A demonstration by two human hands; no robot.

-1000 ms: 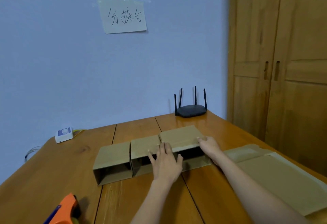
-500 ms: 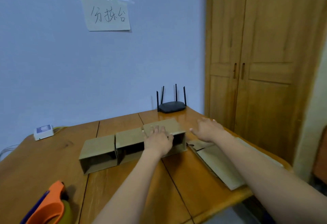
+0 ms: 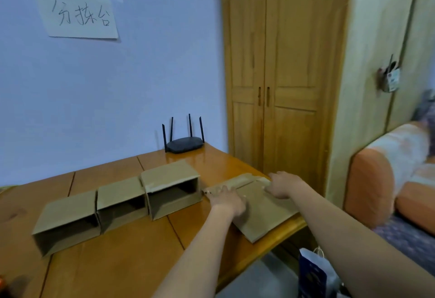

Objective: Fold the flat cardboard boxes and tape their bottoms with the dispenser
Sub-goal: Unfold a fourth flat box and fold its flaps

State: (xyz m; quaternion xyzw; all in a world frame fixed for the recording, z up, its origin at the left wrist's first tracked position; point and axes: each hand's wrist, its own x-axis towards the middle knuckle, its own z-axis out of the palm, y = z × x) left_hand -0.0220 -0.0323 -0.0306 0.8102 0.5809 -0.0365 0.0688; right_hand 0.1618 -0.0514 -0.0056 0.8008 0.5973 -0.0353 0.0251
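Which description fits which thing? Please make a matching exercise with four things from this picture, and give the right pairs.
Things:
1. router
2. paper note
3. flat cardboard
4. folded boxes

Descriptions:
A. stuck on the blue wall
B. in a row of three, open sides toward the camera
C. at the table's far edge, by the wall
D. under both hands, at the table's right end

Pairs: 1-C, 2-A, 3-D, 4-B
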